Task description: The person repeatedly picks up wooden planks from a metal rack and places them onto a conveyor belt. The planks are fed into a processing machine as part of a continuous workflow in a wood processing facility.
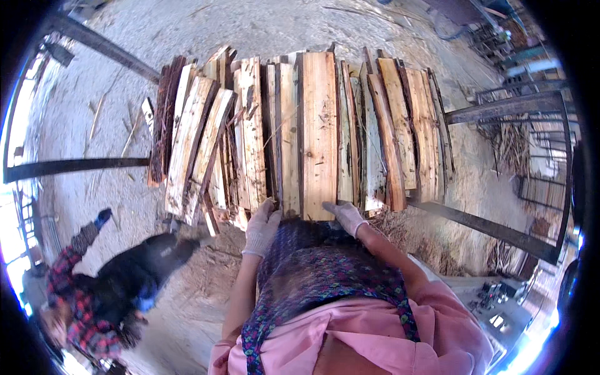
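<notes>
A wide pale board (319, 134) lies lengthwise on top of a row of rough, bark-edged slabs (250, 137). My right hand (347, 217), in a whitish glove, grips the board's near right corner, the thumb on top and the other fingers hidden below. My left hand (262, 228), gloved likewise, is closed at the near end of a narrower slab just left of the wide board. Its fingertips touch the wood, partly hidden by the slab ends. Both forearms reach forward from a pink shirt and a dark flowered apron (325, 269).
Dark metal bars of a rack (487, 231) stick out on both sides of the wood. Another person (125, 281) in a checked shirt is at the lower left. Wood scraps (194, 275) litter the floor. A stick pile (515, 147) lies at right.
</notes>
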{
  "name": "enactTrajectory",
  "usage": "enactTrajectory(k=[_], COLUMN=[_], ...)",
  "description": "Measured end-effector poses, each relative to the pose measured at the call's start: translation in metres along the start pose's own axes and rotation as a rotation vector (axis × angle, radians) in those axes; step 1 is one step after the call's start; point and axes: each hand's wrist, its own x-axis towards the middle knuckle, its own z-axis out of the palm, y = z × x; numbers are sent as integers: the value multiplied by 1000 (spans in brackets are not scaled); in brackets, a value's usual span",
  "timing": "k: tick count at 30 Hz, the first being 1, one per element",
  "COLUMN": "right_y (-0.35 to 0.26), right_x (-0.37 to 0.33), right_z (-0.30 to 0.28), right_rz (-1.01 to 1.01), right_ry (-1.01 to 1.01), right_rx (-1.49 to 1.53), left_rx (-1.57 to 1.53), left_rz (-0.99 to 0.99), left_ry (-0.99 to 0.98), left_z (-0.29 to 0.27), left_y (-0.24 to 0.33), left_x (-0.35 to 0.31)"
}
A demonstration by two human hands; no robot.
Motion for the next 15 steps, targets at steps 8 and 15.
enactTrajectory(k=[8,15], right_y=[-120,-196], right_x=[-48,-93], right_z=[28,-4], right_rz=[148,130], right_ry=[209,407], right_rx=[804,-78], left_rx=[-38,-503], left_rz=[59,57], left_ry=[-196,-363], left_z=[-28,-11], left_y=[16,50], left_x=[83,99])
